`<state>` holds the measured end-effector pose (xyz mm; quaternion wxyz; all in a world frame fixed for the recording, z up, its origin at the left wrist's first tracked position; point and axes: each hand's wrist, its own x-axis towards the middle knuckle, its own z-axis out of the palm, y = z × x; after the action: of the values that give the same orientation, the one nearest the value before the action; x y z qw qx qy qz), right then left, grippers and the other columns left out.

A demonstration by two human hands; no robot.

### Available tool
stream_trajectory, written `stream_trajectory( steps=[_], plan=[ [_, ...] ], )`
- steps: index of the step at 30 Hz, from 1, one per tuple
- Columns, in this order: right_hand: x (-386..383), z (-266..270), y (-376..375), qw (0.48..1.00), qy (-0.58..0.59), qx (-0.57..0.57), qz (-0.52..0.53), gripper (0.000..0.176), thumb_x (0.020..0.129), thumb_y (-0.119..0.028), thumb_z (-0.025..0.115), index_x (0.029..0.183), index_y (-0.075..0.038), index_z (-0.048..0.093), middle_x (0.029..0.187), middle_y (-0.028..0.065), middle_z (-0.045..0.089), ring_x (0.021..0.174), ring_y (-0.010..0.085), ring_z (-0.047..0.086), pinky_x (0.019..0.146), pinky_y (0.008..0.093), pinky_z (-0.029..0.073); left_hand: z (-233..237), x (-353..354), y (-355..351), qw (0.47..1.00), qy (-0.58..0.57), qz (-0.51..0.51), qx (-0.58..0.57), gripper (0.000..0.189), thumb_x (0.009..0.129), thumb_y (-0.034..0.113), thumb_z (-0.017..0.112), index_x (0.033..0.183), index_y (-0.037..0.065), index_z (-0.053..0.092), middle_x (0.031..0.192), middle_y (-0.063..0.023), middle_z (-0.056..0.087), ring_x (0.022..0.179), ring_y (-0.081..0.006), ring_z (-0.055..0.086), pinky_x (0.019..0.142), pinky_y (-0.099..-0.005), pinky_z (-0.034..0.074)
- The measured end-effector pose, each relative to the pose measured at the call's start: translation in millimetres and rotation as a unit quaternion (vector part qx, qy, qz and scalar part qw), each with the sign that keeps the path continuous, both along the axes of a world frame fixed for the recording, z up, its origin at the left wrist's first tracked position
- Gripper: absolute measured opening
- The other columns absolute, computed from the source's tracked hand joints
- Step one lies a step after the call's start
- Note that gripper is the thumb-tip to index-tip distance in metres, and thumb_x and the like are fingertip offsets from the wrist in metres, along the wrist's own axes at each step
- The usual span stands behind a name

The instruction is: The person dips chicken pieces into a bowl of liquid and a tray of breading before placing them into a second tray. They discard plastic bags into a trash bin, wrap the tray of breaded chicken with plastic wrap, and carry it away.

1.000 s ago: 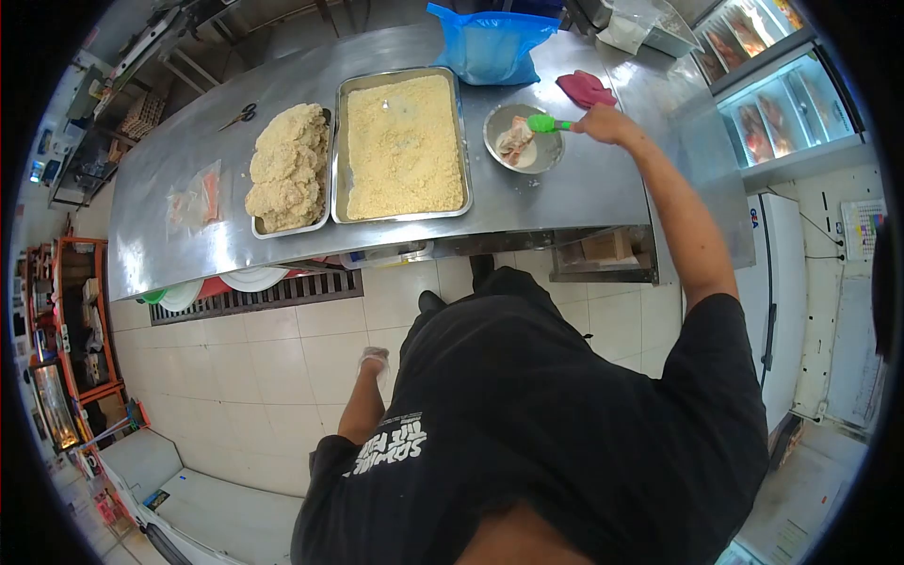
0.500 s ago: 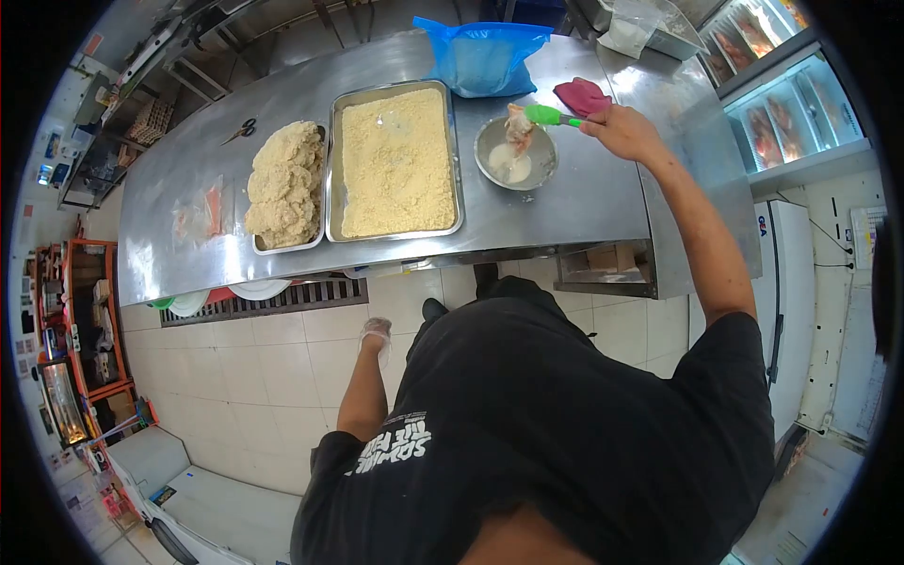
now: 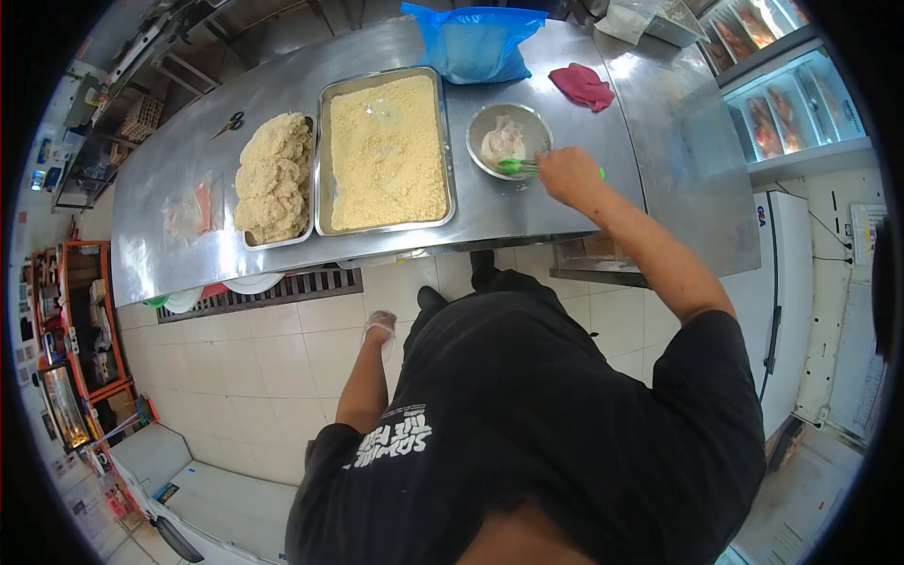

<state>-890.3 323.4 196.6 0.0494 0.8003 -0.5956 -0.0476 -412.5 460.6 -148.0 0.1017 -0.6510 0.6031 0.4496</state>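
Note:
My right hand point(image 3: 570, 177) is closed around green-tipped tongs point(image 3: 516, 166) over a metal bowl point(image 3: 477, 155). The tongs' green end reaches down inside the bowl, against a piece of raw meat point(image 3: 504, 139) coated in white batter. My left hand point(image 3: 380, 322), in a clear plastic glove, hangs low beside my body, away from the table. Its fingers are too foreshortened to make out. Left of the bowl is a large metal tray of yellowish crumbs point(image 3: 388, 155). Beyond that, crumb-coated pieces point(image 3: 273, 179) are heaped on a smaller tray.
Behind the bowl stand a blue plastic bag point(image 3: 476, 47) and a crumpled dark-red cloth point(image 3: 582, 87). Scissors point(image 3: 229, 124) and a clear plastic packet point(image 3: 188, 218) lie on the steel table point(image 3: 169, 259) at the left. A lit display fridge point(image 3: 791, 113) is at the right.
My right hand has moved down and toward me, lowering the tongs and the battered meat from above the bowl into it. My left hand remains low at my side.

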Motion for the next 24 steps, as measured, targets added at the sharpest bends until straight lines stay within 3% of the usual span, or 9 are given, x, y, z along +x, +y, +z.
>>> stream_trajectory(
  steps=[4, 7, 9, 12, 13, 15, 17, 19, 24],
  plan=[
    [7, 0, 9, 0.998, 0.04, 0.014, 0.044, 0.009, 0.075, -0.01, 0.054, 0.073, -0.006, 0.062, 0.07, 0.013, 0.065, 0.064, 0.0273, 0.065, 0.056, 0.0385, 0.052, -2, 6, -2, 0.992, -0.051, -0.112, 0.008, 0.039, 0.079, 0.033, 0.053, 0.098, 0.0, 0.064, 0.107, -0.0203, 0.062, 0.105, -0.0321, 0.058, 0.089, -0.0412, 0.042],
    [13, -15, 11, 1.0, 0.021, 0.005, 0.013, 0.01, 0.076, -0.009, 0.053, 0.075, -0.006, 0.062, 0.071, 0.0131, 0.065, 0.065, 0.0278, 0.065, 0.057, 0.0385, 0.052, -6, 8, -2, 0.997, -0.01, -0.076, -0.028, 0.038, 0.079, 0.033, 0.054, 0.095, 0.0, 0.065, 0.103, -0.02, 0.063, 0.098, -0.0316, 0.06, 0.083, -0.0411, 0.044],
    [18, -23, 12, 1.0, 0.008, 0.005, -0.024, 0.01, 0.077, -0.008, 0.053, 0.076, -0.006, 0.062, 0.072, 0.0131, 0.065, 0.065, 0.0281, 0.065, 0.058, 0.0383, 0.052, 6, 1, -6, 0.998, 0.036, 0.047, -0.013, 0.038, 0.079, 0.033, 0.055, 0.094, 0.0, 0.065, 0.099, -0.0191, 0.065, 0.09, -0.0304, 0.062, 0.078, -0.0399, 0.046],
    [17, -28, 4, 0.999, 0.007, -0.007, -0.041, 0.011, 0.078, -0.01, 0.052, 0.078, -0.005, 0.062, 0.073, 0.0137, 0.065, 0.066, 0.0294, 0.065, 0.058, 0.039, 0.052, -2, -7, -22, 0.989, 0.108, 0.097, -0.024, 0.032, 0.079, 0.029, 0.056, 0.094, 0.002, 0.065, 0.094, -0.0147, 0.066, 0.083, -0.0266, 0.063, 0.072, -0.0382, 0.048],
    [16, -27, 1, 0.998, 0.007, 0.033, -0.047, 0.014, 0.079, -0.014, 0.053, 0.08, -0.006, 0.064, 0.075, 0.014, 0.066, 0.068, 0.0303, 0.065, 0.06, 0.0404, 0.052, 11, -13, -32, 0.989, 0.109, 0.095, -0.024, 0.032, 0.079, 0.029, 0.056, 0.094, 0.002, 0.065, 0.094, -0.0147, 0.066, 0.083, -0.0266, 0.063, 0.072, -0.0382, 0.048],
    [9, -19, -3, 0.996, 0.009, 0.074, -0.057, 0.017, 0.08, -0.018, 0.053, 0.083, -0.006, 0.065, 0.077, 0.0142, 0.066, 0.071, 0.0312, 0.065, 0.063, 0.0419, 0.052, 48, -27, -54, 0.929, 0.278, 0.174, 0.175, 0.027, 0.082, 0.026, 0.057, 0.094, 0.004, 0.066, 0.088, -0.009, 0.067, 0.079, -0.0199, 0.063, 0.069, -0.0338, 0.048],
    [-2, 10, -14, 0.981, -0.075, 0.127, -0.129, 0.025, 0.082, -0.03, 0.055, 0.089, -0.01, 0.067, 0.081, 0.0139, 0.066, 0.078, 0.0324, 0.065, 0.07, 0.0443, 0.051, 143, -52, -68, 0.915, 0.305, 0.198, 0.172, 0.02, 0.085, 0.025, 0.057, 0.09, 0.008, 0.065, 0.086, -0.0042, 0.066, 0.075, -0.0119, 0.062, 0.065, -0.025, 0.047],
    [-21, 27, -25, 0.974, -0.109, 0.141, -0.137, 0.028, 0.082, -0.035, 0.055, 0.09, -0.012, 0.068, 0.083, 0.0131, 0.066, 0.08, 0.0323, 0.064, 0.072, 0.0445, 0.051, 197, -66, -83, 0.916, 0.296, 0.223, 0.154, 0.021, 0.085, 0.026, 0.057, 0.089, 0.007, 0.064, 0.084, -0.0034, 0.065, 0.075, -0.0115, 0.061, 0.066, -0.0261, 0.047],
    [-23, 71, -19, 0.98, -0.08, 0.127, -0.127, 0.033, 0.082, -0.04, 0.056, 0.094, -0.011, 0.067, 0.084, 0.0138, 0.066, 0.08, 0.0323, 0.064, 0.07, 0.0437, 0.051, 243, -72, -115, 0.895, 0.311, 0.304, 0.098, 0.021, 0.086, 0.028, 0.056, 0.094, 0.009, 0.061, 0.082, 0.0005, 0.064, 0.072, -0.0081, 0.058, 0.065, -0.0242, 0.043]
  ],
)
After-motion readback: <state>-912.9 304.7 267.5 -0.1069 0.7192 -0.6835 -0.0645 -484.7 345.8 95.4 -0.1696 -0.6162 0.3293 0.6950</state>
